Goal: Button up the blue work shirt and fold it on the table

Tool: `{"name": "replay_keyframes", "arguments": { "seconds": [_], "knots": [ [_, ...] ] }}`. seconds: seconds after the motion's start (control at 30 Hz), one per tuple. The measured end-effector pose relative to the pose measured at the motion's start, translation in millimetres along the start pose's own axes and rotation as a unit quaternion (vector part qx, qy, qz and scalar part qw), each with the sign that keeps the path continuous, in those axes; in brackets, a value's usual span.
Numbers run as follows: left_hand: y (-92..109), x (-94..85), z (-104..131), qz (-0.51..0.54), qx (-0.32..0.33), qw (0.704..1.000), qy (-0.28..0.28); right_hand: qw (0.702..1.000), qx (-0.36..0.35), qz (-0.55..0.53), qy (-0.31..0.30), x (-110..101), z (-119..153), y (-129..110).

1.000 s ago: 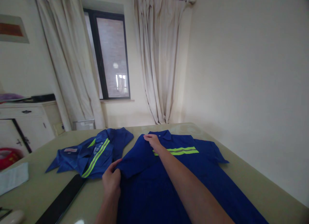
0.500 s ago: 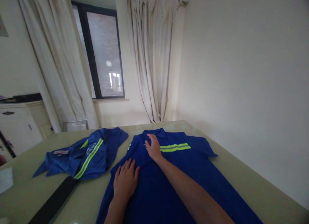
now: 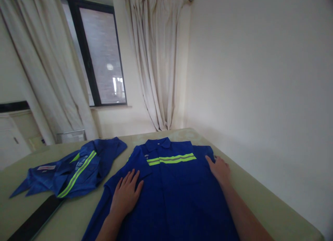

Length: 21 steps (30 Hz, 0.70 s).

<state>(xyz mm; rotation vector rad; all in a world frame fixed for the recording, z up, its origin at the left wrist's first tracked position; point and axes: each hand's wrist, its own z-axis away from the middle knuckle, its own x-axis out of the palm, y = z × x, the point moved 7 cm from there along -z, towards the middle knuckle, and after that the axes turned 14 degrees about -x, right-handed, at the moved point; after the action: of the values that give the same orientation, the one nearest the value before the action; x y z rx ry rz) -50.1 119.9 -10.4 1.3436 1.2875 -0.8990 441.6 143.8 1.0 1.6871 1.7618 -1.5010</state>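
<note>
A blue work jacket [image 3: 177, 192] with a yellow-green reflective stripe across its chest is spread out on the table, collar at the far end. My left hand [image 3: 127, 192] lies on its left part with the fingers spread flat. At the jacket's right sleeve is my right hand [image 3: 220, 168], thumb and fingers round the sleeve's end, which is partly hidden beneath it. To the left a second blue garment [image 3: 90, 168], also striped, lies crumpled and touches nothing of the first.
A long black object [image 3: 36, 220] lies on the pale green table [image 3: 260, 192], partly beneath the crumpled garment. Behind the table are a window, curtains [image 3: 161, 60] and a white cabinet [image 3: 13, 137]. A wall borders the right side.
My right hand has moved right from near the collar to the right sleeve, whose end is now drawn in. My left hand stays flat on the jacket. The view has shifted slightly right.
</note>
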Motion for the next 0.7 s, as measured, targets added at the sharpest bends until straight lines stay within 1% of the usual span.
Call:
{"name": "replay_keyframes", "arguments": {
  "seconds": [0.1,0.17,0.23,0.27,0.3,0.33,0.37,0.43,0.47,0.5,0.53,0.57,0.63,0.7],
  "knots": [
    [-2.7,-0.4,-1.2,0.006,-0.006,1.0,-0.01,0.995,-0.056,-0.084,0.02,12.6,-9.1,-9.3],
    [-4.6,-0.9,-2.3,0.008,-0.011,1.0,-0.014,0.991,-0.074,-0.107,0.039,14.3,-14.6,-12.9],
    [-5.6,-0.7,-3.2,0.008,-0.014,1.0,-0.016,0.988,-0.078,-0.115,0.061,10.0,-17.7,-16.6],
    [-5.8,-0.4,-3.5,0.008,-0.015,1.0,-0.016,0.986,-0.084,-0.118,0.078,5.4,-17.8,-21.2],
    [-6.2,-0.1,-3.8,0.009,-0.015,1.0,-0.015,0.982,-0.105,-0.122,0.098,-0.5,-16.4,-29.9],
    [-6.6,0.3,-4.0,0.01,-0.015,1.0,-0.013,0.974,-0.147,-0.127,0.117,-6.9,-13.4,-43.7],
    [-7.2,0.6,-4.2,0.012,-0.014,1.0,-0.011,0.96,-0.211,-0.133,0.128,-12.5,-8.2,-62.2],
    [-8.4,1.4,-4.2,0.016,-0.009,1.0,-0.008,0.913,-0.364,-0.141,0.118,-19.2,9.4,-105.5],
    [-9.0,1.9,-4.0,0.017,-0.007,1.0,-0.008,0.891,-0.419,-0.136,0.106,-20.5,18.9,-122.9],
    [-9.6,2.4,-3.8,0.018,-0.004,1.0,-0.01,0.883,-0.442,-0.124,0.1,-21.5,25.7,-133.8],
    [-10.1,2.8,-3.5,0.018,-0.001,1.0,-0.011,0.89,-0.431,-0.104,0.105,-23.3,28.6,-137.5],
    [-10.5,3.2,-3.2,0.016,0.001,1.0,-0.013,0.909,-0.392,-0.076,0.12,-26.3,27.9,-134.0],
    [-11.1,3.5,-2.6,0.012,0.002,1.0,-0.013,0.954,-0.261,-0.009,0.148,-33.6,21.7,-109.3],
    [-10.9,3.3,-2.3,0.011,0.003,1.0,-0.007,0.98,-0.127,0.056,0.141,-38.4,15.5,-74.0]
  ]
}}
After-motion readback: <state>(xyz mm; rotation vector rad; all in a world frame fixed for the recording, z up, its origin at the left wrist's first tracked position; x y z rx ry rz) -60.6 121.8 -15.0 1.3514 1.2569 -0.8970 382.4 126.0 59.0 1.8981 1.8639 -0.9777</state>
